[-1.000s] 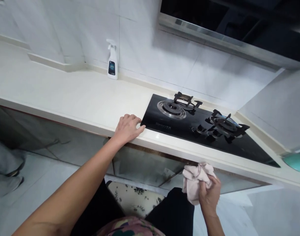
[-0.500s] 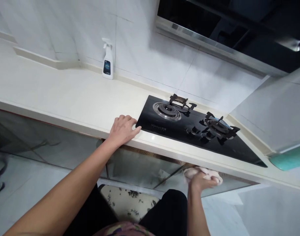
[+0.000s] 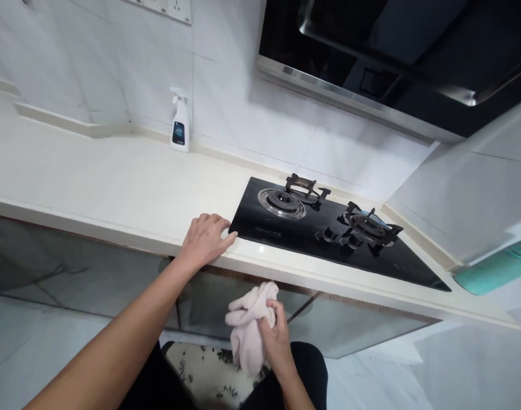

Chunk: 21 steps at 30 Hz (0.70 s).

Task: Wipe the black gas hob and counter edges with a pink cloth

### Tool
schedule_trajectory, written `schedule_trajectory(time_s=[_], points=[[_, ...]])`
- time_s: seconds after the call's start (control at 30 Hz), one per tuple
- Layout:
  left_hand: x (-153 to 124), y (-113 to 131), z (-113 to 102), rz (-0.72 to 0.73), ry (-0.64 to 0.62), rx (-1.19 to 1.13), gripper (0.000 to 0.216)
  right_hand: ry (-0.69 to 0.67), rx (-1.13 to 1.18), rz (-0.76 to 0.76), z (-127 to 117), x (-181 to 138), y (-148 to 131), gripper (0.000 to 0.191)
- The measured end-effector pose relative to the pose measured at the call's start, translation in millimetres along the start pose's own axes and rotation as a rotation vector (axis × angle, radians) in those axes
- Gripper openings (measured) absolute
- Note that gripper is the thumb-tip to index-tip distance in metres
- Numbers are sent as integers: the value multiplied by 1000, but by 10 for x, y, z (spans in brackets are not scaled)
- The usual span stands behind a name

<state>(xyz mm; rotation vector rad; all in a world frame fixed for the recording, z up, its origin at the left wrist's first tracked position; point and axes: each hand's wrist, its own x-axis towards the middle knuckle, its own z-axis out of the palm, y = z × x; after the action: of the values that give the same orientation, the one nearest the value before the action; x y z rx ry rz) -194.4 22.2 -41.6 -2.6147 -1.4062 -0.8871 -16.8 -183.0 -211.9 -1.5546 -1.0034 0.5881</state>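
Observation:
My left hand (image 3: 205, 239) rests palm down on the front edge of the cream countertop (image 3: 115, 182), fingers stretched out and just touching the left corner of the black glass gas hob (image 3: 328, 239). It holds nothing. My right hand (image 3: 278, 337) is below the counter edge, in front of the glossy cabinet doors (image 3: 226, 302), with its fingers closed around a bunched pale pink cloth (image 3: 248, 324). The cloth hangs down from my grip.
A white spray bottle (image 3: 180, 121) stands by the tiled back wall. The hob has two burners with black pan supports (image 3: 366, 225). A dark range hood (image 3: 371, 57) hangs above it. A teal object (image 3: 491, 270) lies at the right edge.
My right hand has carried the cloth to the left along the cabinet front below the counter edge. My left hand has stayed on the counter. The view has tilted upward a little.

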Motion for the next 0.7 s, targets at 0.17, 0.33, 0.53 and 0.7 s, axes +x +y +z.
schedule_trajectory(time_s=[0.17, 0.33, 0.53, 0.7], points=[[-13, 3, -17, 2, 6, -17, 30, 2, 64, -58, -516, 199, -645, 50], [-32, 6, -24, -5, 12, -29, 27, 379, -153, -206, -1373, 808, -1087, 59], [-47, 10, 13, -6, 25, -27, 28, 652, -540, -141, -2640, 1516, -823, 63], [-42, 24, 25, -2, 23, 3, 32, 437, -730, -33, -2780, 1757, -683, 66]])
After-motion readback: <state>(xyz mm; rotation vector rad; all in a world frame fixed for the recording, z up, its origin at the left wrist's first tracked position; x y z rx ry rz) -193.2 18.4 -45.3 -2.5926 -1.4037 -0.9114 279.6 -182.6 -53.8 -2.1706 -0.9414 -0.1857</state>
